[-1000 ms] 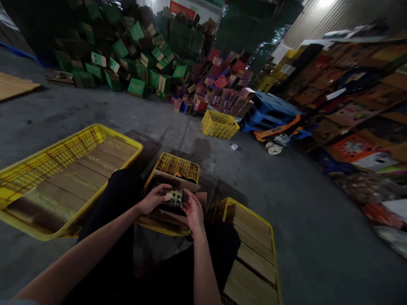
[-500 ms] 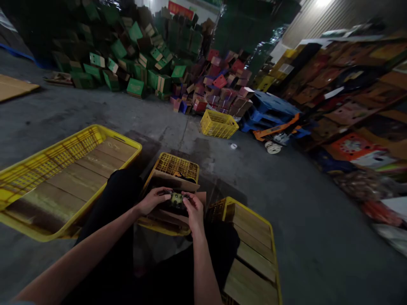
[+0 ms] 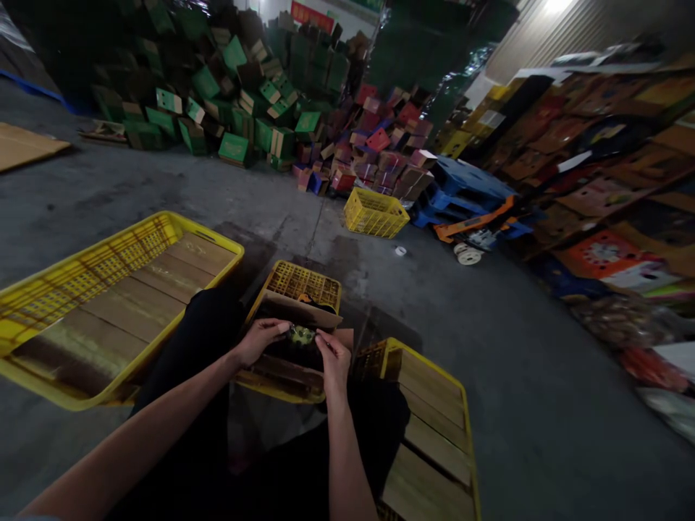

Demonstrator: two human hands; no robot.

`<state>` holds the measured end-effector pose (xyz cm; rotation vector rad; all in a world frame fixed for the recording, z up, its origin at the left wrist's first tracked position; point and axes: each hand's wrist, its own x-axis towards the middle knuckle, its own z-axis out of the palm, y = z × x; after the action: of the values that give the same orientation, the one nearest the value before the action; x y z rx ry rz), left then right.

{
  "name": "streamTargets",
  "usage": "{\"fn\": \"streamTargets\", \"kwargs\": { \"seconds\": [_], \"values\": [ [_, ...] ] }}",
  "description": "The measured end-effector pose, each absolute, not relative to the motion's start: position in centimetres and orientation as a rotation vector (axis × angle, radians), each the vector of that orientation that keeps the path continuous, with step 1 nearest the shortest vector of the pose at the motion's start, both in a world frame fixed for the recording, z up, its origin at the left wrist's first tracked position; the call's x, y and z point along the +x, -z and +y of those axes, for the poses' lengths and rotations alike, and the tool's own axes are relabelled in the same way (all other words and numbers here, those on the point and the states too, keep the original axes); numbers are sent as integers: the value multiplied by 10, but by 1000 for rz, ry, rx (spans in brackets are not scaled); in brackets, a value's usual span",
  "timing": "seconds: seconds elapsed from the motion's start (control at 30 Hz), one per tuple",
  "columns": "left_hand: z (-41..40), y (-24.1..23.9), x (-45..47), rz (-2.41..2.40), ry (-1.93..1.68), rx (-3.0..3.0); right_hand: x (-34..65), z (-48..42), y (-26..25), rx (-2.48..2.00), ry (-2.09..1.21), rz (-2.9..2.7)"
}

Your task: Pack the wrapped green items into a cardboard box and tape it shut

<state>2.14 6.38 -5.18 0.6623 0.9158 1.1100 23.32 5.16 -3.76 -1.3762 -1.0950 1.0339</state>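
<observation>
A small see-through package with yellow-green contents (image 3: 302,334) is stretched between my hands; I cannot make out its exact kind. My left hand (image 3: 261,341) pinches its left end between thumb and fingers. On the opposite end, my right hand (image 3: 333,354) has its fingers closed too. Just below them is an opened cardboard box (image 3: 296,310) with raised flaps and a dark inside, resting on an upturned yellow plastic crate (image 3: 282,271) between my knees. Behind the far flap lies a small item with an orange part (image 3: 305,298), half hidden.
A large yellow crate (image 3: 211,239) holding cardboard boxes stands left, another yellow crate (image 3: 461,387) with boxes right. Farther off are a yellow crate (image 3: 374,213), blue pallets (image 3: 467,177), an orange pallet jack (image 3: 475,221) and heaps of green boxes (image 3: 234,148) and red boxes (image 3: 380,137).
The package looks flatter and tilted differently between my fingers. My right fingers have shifted slightly outward and the view has moved a little.
</observation>
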Motion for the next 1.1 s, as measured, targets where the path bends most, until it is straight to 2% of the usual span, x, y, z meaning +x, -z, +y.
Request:
{"fn": "streamTargets", "kwargs": {
  "seconds": [0.23,0.63,1.1],
  "values": [
    [67,52,23,904,-1154,633,228,51,42,-1463,-1042,-965],
    [60,42,21,804,-1031,728,238,49,43,-1316,-1177,-664],
    [61,50,22,848,-1138,687,229,44,47,-1256,-1380,-711]
  ]
}}
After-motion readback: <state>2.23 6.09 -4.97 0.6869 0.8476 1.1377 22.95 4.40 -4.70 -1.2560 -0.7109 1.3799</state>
